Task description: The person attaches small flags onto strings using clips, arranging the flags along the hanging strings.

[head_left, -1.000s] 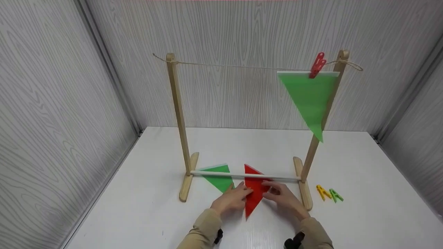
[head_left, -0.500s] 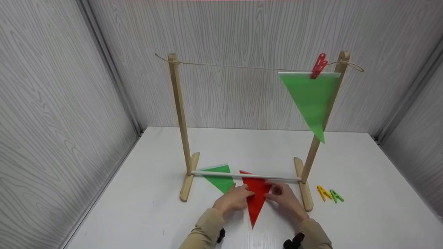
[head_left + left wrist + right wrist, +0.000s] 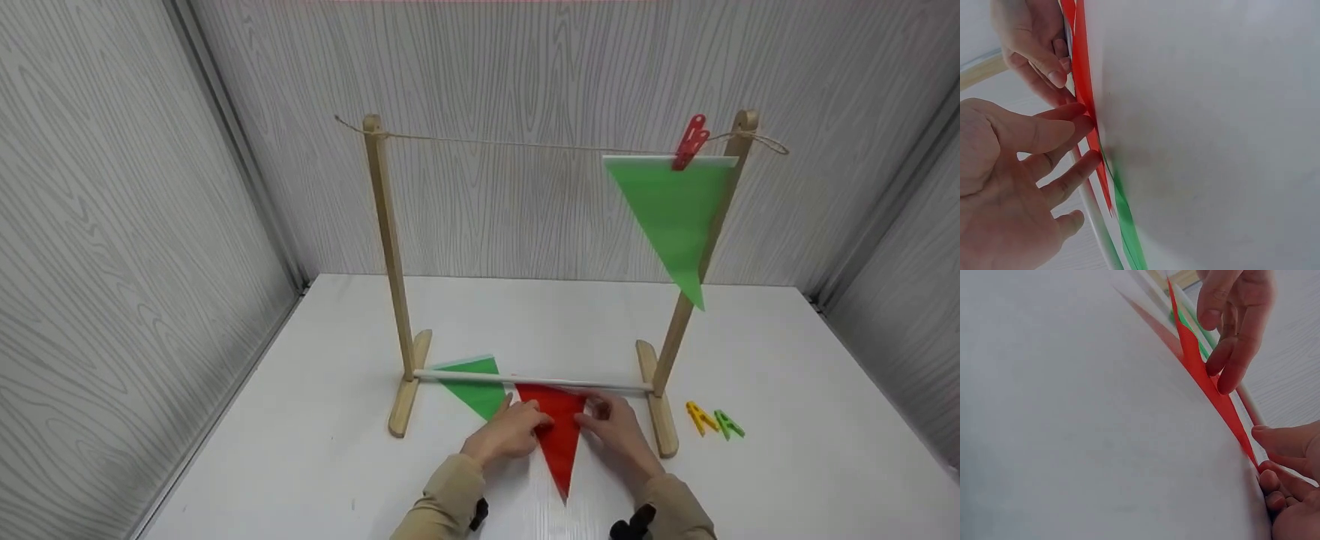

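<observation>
A red triangular pennant (image 3: 560,431) lies on the white table in the head view, its point toward the person and its wide edge by the stand's crossbar. My left hand (image 3: 508,433) touches its left side with extended fingertips; in the left wrist view the thumb (image 3: 1055,134) is clear of the cloth. My right hand (image 3: 616,429) rests at the pennant's upper right corner, thumb and index finger apart in the right wrist view. A green pennant (image 3: 476,390) lies left of it, partly under the crossbar. Another green pennant (image 3: 671,217) hangs from the string by a red clothespin (image 3: 688,146).
The wooden stand has two posts, the left post (image 3: 388,247) and the right post (image 3: 675,337), joined by a white crossbar (image 3: 517,379). A string (image 3: 517,143) spans their tops. A yellow clothespin (image 3: 700,418) and a green clothespin (image 3: 728,424) lie right of the stand.
The red pennant has turned on the table: its point has swung right and nearer the person, and its wide edge has come level with the crossbar. Both hands have shifted only slightly.
</observation>
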The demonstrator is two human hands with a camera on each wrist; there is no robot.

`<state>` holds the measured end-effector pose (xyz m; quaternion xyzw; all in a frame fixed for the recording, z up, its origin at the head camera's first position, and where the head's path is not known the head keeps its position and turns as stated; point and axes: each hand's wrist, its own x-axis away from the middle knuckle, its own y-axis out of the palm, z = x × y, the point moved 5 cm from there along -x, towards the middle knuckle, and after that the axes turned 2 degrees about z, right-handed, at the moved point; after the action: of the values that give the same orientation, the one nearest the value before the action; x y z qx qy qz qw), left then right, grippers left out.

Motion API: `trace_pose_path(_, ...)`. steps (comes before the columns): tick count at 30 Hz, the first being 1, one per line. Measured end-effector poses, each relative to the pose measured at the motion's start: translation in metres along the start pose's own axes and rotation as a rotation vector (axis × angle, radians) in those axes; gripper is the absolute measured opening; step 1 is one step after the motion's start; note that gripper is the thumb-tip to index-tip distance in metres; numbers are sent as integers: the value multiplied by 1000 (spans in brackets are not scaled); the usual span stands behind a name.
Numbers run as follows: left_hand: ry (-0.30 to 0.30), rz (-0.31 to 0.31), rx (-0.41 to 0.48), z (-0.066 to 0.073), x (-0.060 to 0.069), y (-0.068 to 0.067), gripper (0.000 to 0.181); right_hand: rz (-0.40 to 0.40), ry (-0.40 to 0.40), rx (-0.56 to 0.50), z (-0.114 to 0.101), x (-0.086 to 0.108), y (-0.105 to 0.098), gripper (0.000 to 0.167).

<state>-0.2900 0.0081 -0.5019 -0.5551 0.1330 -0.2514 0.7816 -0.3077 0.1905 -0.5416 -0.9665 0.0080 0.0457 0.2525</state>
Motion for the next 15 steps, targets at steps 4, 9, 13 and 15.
trace_pose_path(4, 9, 11, 90, 0, -1, -1, 35, 23, 4, -15, 0, -1, -1, 32)
trace_pose_path(9, 45, 12, 136, 0, -3, -1, 33, 50, 15, -18, 2, -1, 0, 35)
trace_pose_path(13, 54, 9, 148, 0, -3, 1, 36, 53, 9, -23, 1, -1, 3, 35)
trace_pose_path(15, 51, 8, 168, -1, -3, 1, 37, 50, 8, -23, 1, -1, 3, 35)
